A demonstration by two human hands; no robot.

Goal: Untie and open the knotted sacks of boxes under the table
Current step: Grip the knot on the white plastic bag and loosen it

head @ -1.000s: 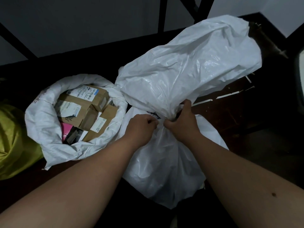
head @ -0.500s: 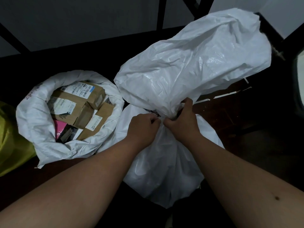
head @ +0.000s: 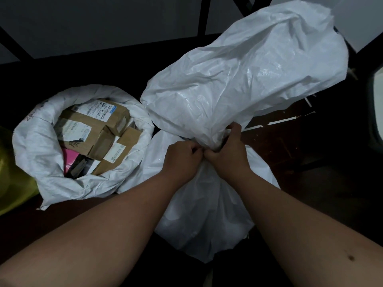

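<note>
- The left hand [head: 182,157] is curled, its fingertips pinching at the tied neck [head: 209,147] of the knotted white woven sack [head: 207,204]; the right hand [head: 229,150] is wrapped round the same neck from the other side, thumb up against the ballooned top; knuckles of both hands touch; the knot itself is hidden between the fingers, so I cannot tell how far it has loosened.
- That sack stands on the dark floor in the middle of the view, just right of the opened sack [head: 39,146], whose rolled rim touches it; its loose top [head: 248,75] billows up and away toward the far right.
- Risk: picking at the wrong strand would tighten the knot rather than free it (likely enough, since the hands cover it and the light is poor).
- Risk: a hard tug on the thin woven plastic could tear the neck; the sack would open, but raggedly, and boxes might spill.
- Risk: pulling upward with both hands could tip the sack leftward against the opened one; the labelled cardboard boxes [head: 97,129] stacked high at its mouth, with the pink packet [head: 69,160] beside them, could slide out over the rim.
- Risk: the billowed top blocks the view past the hands; if it slumps forward it would cover the knot entirely.
- The yellow bag [head: 12,183] at the left edge lies near the opened sack, well clear of the hands; little danger there.
</note>
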